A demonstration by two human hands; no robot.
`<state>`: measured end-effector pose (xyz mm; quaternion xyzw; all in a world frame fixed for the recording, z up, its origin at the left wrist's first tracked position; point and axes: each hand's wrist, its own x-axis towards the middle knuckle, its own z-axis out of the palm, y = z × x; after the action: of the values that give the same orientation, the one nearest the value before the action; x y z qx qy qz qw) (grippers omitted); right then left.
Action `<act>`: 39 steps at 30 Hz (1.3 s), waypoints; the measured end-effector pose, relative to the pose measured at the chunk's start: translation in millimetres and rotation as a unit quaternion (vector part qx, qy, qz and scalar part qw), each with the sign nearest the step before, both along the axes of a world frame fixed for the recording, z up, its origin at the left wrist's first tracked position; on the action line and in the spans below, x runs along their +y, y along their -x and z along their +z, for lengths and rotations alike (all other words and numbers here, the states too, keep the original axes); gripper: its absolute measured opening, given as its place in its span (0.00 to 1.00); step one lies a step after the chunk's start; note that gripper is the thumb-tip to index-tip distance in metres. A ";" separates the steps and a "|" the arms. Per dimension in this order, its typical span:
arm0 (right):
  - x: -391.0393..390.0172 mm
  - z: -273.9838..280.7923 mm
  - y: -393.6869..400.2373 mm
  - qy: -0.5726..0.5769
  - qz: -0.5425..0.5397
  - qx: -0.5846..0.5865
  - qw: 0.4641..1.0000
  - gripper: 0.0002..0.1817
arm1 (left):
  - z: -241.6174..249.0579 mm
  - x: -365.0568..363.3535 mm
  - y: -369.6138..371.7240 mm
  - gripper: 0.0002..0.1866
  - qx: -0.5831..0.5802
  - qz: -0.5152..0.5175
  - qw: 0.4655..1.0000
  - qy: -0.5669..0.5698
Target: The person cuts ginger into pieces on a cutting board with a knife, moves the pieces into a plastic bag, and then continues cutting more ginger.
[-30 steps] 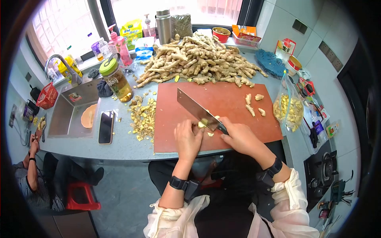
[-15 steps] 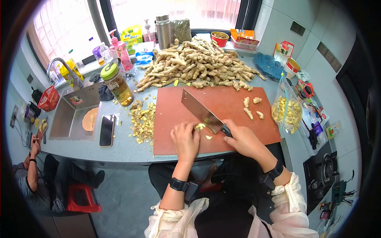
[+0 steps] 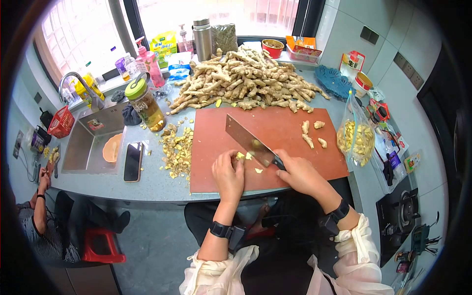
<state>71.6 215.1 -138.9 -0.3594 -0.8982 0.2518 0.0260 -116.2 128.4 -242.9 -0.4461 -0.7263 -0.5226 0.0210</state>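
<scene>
A cleaver (image 3: 248,140) slants over the red-brown cutting board (image 3: 211,128), its handle in my right hand (image 3: 299,172), whose fingers are closed round it. To its left, my left hand (image 3: 228,174) is closed on a small piece of ginger (image 3: 240,156) beside the blade. A cut slice (image 3: 249,156) lies between that piece and the cleaver, and another bit (image 3: 258,170) rests just below. Small ginger knobs (image 3: 307,133) sit on the board's right part. Behind the board rises a big heap of ginger (image 3: 246,81). Chopped bits (image 3: 178,150) are piled at its left edge.
A lidded jar (image 3: 147,108), a phone (image 3: 132,161) and a sink (image 3: 81,147) are on the left. On the right stands a zip bag of cut ginger (image 3: 355,140), near a stove (image 3: 403,211). A co-worker (image 3: 42,221) sits at far left.
My left hand has shifted slightly left, away from the blade, with the ginger piece. A cut slice now shows apart from it. The cleaver and my right hand have moved only a little.
</scene>
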 end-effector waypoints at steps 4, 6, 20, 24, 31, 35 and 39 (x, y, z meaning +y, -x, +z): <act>0.8 0.2 -2.2 -0.004 -0.010 0.038 0.999 0.29 | -1.6 -0.7 0.6 0.14 -0.057 -0.004 0.998 -0.022; -2.0 4.2 -3.3 0.002 -0.016 0.047 0.999 0.29 | -0.4 -1.0 -1.5 0.14 -0.086 0.007 0.995 -0.051; -1.5 -1.0 -32.7 0.046 0.000 0.066 0.997 0.28 | 5.2 -0.5 -5.0 0.12 -0.052 -0.004 0.999 -0.016; -3.3 13.8 -30.6 0.062 -0.032 0.054 0.996 0.28 | 8.4 3.9 -3.5 0.09 0.034 -0.040 0.998 0.019; -5.0 7.3 -19.8 0.000 0.009 0.080 0.997 0.28 | 7.9 2.7 -2.9 0.07 0.030 -0.036 0.998 0.031; -6.0 8.3 -15.0 -0.009 0.008 0.053 0.999 0.28 | 7.9 3.1 -1.9 0.07 0.040 -0.032 0.998 0.025; -6.5 10.9 -12.2 -0.013 0.011 0.032 0.999 0.29 | 7.1 4.0 -2.1 0.07 0.040 -0.031 0.998 0.022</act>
<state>83.9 208.7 -128.0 -0.3410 -0.9040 0.2515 0.0570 -114.1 132.4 -235.7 -0.4895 -0.7218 -0.4887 0.0237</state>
